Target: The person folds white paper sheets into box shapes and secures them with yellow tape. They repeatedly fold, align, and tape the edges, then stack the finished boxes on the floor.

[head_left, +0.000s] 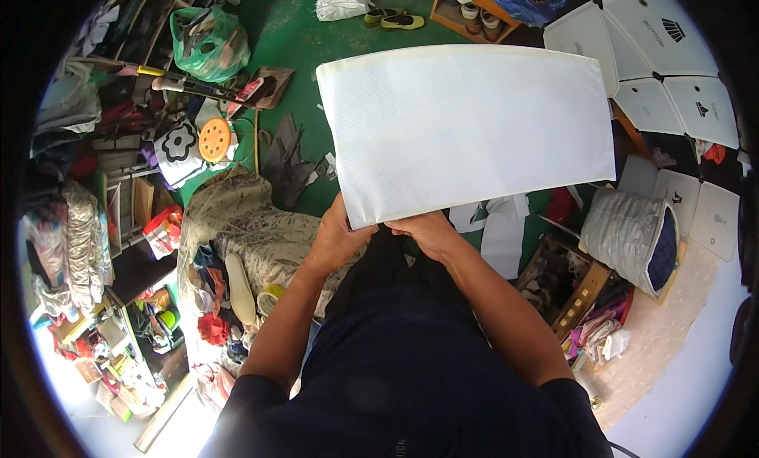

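Note:
A large white rectangular sheet (474, 130) with a finely dimpled surface and a thin yellowish edge spreads out in front of me. It is slightly tilted and bows a little along its far edge. At its near left corner, my left hand (338, 241) grips the edge, thumb toward the corner. Close beside it, my right hand (427, 231) is closed on the near edge, with most of its fingers hidden beneath the sheet. Both forearms reach up from my body, and the two hands are a short way apart.
A camouflage cloth (245, 213) lies left, near a stool with an orange round top (215, 139). Green floor (288, 31) shows beyond. White cut pieces (503, 241) and an open drawer (561, 280) are at right, near a silver bag (628, 233) and white panel cabinet (680, 31).

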Motion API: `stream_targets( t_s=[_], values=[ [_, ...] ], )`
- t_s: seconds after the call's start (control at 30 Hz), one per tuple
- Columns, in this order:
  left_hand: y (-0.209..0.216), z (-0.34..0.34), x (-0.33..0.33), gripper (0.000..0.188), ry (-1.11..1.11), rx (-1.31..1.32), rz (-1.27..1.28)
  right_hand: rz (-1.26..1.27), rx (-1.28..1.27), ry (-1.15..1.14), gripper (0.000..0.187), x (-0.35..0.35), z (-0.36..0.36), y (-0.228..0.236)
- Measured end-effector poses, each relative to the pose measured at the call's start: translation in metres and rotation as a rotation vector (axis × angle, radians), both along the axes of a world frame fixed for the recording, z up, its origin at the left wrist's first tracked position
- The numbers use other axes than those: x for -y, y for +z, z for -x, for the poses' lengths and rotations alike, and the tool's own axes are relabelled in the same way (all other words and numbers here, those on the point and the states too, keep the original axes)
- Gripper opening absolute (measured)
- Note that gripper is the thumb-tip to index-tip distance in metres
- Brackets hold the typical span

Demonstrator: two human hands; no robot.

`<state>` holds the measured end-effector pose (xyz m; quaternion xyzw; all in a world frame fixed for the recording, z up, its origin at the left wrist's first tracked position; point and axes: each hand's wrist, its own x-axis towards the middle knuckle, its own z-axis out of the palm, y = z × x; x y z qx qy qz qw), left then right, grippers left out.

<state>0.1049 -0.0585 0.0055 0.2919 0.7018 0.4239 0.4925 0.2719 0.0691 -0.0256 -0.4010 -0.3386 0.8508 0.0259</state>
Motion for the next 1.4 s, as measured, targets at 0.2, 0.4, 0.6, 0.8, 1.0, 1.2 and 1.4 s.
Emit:
stream_targets(
  t_s=[0.2, 0.4, 0.6, 0.8, 1.0, 1.2, 1.4],
  values=[
    [-0.016, -0.01, 0.001, 0.065, 0.086, -0.243, -0.056, -0.039, -0.001, -0.015, 0.028, -0.003, 0.009, -0.005],
    [-0.032, -0.014, 0.005, 0.059, 0.116, -0.21, -0.134, 0.003, -0.01, -0.116, 0.039, 0.0, 0.013, -0.005],
    [-0.045, -0.02, 0.004, 0.059, 0.123, -0.325, -0.255, 0.198, -0.15, -0.28, 0.042, 0.005, 0.018, -0.009],
    [-0.046, -0.022, -0.003, 0.057, 0.11, -0.388, -0.33, 0.327, -0.148, -0.378, 0.036, 0.011, 0.021, -0.013],
    [-0.041, -0.027, -0.005, 0.043, 0.162, -0.399, -0.26, 0.316, 0.063, -0.309, 0.021, 0.001, -0.014, 0.017],
    [-0.048, -0.027, -0.002, 0.049, 0.13, -0.384, -0.252, 0.252, -0.004, -0.47, 0.02, 0.012, -0.028, 0.035],
    [-0.062, -0.014, 0.007, 0.048, 0.045, -0.443, -0.24, 0.235, -0.225, -0.451, 0.017, 0.008, -0.025, 0.012]
  ],
)
